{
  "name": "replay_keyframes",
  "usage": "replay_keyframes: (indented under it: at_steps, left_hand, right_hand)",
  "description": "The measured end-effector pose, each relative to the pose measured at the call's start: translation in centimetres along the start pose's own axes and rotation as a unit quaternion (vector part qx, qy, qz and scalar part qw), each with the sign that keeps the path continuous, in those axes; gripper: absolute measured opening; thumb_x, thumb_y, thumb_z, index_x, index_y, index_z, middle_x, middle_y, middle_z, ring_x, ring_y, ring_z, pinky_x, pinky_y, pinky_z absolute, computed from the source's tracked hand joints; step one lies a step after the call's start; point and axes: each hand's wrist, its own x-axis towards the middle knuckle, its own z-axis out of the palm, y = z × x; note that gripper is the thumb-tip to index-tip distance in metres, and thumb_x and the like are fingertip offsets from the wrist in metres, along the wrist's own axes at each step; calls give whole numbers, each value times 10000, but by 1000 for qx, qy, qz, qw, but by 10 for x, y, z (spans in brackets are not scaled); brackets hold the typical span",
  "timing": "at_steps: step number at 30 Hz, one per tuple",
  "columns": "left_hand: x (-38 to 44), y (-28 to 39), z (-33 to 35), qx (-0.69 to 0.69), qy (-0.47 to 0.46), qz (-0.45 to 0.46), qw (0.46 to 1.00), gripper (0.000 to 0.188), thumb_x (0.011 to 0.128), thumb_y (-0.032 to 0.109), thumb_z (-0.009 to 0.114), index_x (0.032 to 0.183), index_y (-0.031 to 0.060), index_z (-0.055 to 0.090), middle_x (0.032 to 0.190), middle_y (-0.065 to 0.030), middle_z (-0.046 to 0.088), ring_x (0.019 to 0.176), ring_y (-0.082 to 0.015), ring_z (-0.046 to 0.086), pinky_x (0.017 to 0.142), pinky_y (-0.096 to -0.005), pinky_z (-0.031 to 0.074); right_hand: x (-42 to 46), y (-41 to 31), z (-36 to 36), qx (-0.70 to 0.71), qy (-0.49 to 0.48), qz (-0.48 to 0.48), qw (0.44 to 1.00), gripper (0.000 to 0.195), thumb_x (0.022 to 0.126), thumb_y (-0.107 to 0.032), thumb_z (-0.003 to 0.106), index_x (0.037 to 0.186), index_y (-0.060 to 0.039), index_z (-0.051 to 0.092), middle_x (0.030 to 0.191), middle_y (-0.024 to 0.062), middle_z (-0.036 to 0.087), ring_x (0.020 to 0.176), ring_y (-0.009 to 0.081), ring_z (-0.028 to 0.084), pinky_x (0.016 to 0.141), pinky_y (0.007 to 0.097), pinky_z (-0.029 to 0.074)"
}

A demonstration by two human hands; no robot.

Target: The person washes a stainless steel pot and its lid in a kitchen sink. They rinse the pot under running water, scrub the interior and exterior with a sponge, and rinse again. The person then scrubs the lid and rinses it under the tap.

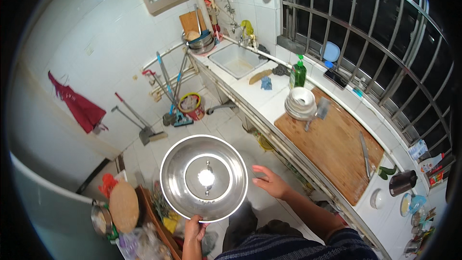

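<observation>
My left hand (195, 228) grips the lower rim of a round stainless steel pan lid (173, 184), which I hold over the tiled floor. The lid's shiny face, with its small metal handle, is turned up to the camera. My right hand (267, 181) is just right of the lid, not touching it, with fingers apart and nothing in them. On the counter to the right, a stack of white bowls (300, 106) stands at the corner of a large wooden cutting board (325, 151). A cleaver (322, 108) lies beside the bowls, and a knife (364, 153) lies near the board's far right edge.
A white sink (236, 61) is set in the counter, with a green pump bottle (298, 74) to its right. Steel basins (202, 45) stand at the corner. Mops and a bucket (191, 106) stand by the wall. At lower left are a round wooden board (123, 207) and a pot (101, 220).
</observation>
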Motion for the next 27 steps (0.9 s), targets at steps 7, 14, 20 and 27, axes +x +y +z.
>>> replay_keyframes:
  at_steps: [7, 14, 20, 27]
  left_hand:
    - [189, 110, 90, 80, -41, -27, 996, 441, 773, -9, 424, 1207, -20, 348, 1087, -187, 505, 906, -325, 584, 639, -400, 582]
    - [366, 161, 244, 85, -217, -61, 971, 479, 756, -82, 372, 1218, -26, 256, 1074, -195, 489, 900, -340, 590, 704, -487, 563]
    - [476, 171, 399, 226, -317, -103, 915, 578, 757, -66, 364, 1296, 78, 211, 1164, -184, 474, 962, -338, 579, 723, -461, 551]
    - [537, 153, 557, 308, -398, -172, 847, 710, 765, -15, 413, 1327, 222, 50, 1253, -157, 373, 988, -322, 554, 750, -467, 536]
  right_hand:
    - [155, -5, -68, -69, 188, 54, 978, 305, 838, -117, 573, 1126, -23, 543, 924, 33, 587, 800, 114, 550, 726, 238, 447]
    - [251, -22, -197, 14, 413, 3, 911, 272, 867, -190, 567, 1081, -23, 576, 856, -1, 579, 740, 76, 516, 661, 217, 436]
    - [356, -49, -369, -165, 621, -68, 763, 302, 850, -234, 597, 1059, -16, 614, 880, 57, 595, 751, 117, 534, 685, 254, 443]
    - [421, -40, -463, -55, 606, 17, 793, 254, 827, -233, 643, 966, -21, 652, 724, 15, 586, 587, 83, 506, 544, 222, 426]
